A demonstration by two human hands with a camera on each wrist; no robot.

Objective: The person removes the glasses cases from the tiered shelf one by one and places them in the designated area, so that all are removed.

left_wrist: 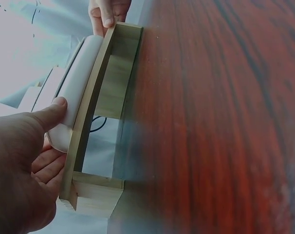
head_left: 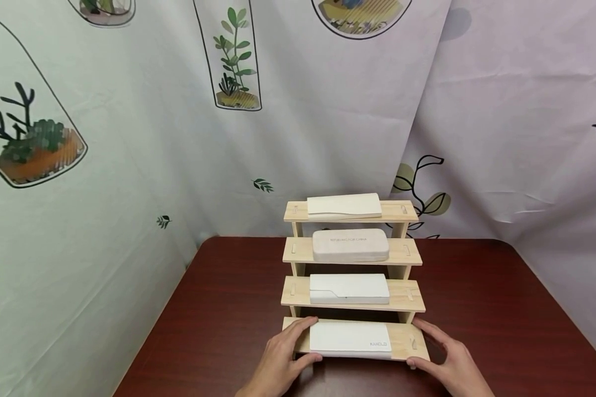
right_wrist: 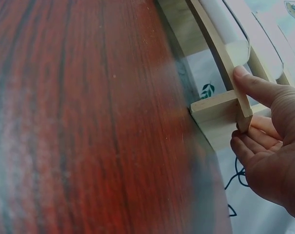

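Note:
A wooden stepped rack (head_left: 298, 284) stands on the table with a pale case on each of its tiers. On the lowest tier lies a white flat case (head_left: 350, 337) with small lettering at its right corner. My left hand (head_left: 280, 353) spans the left end of this case, thumb at its front edge and fingers at its back. In the left wrist view the thumb (left_wrist: 57, 109) presses the rounded white side of the case. My right hand (head_left: 449, 355) grips the right end of the lowest board (right_wrist: 225, 63), thumb on the front edge, other fingers round the board's end.
Higher up sit a white case with a curved flap line (head_left: 350, 289), a rounded off-white case (head_left: 350, 245) and a thin cream case (head_left: 344, 206). The dark red table (head_left: 218, 309) reaches a printed curtain (head_left: 318, 138) behind the rack.

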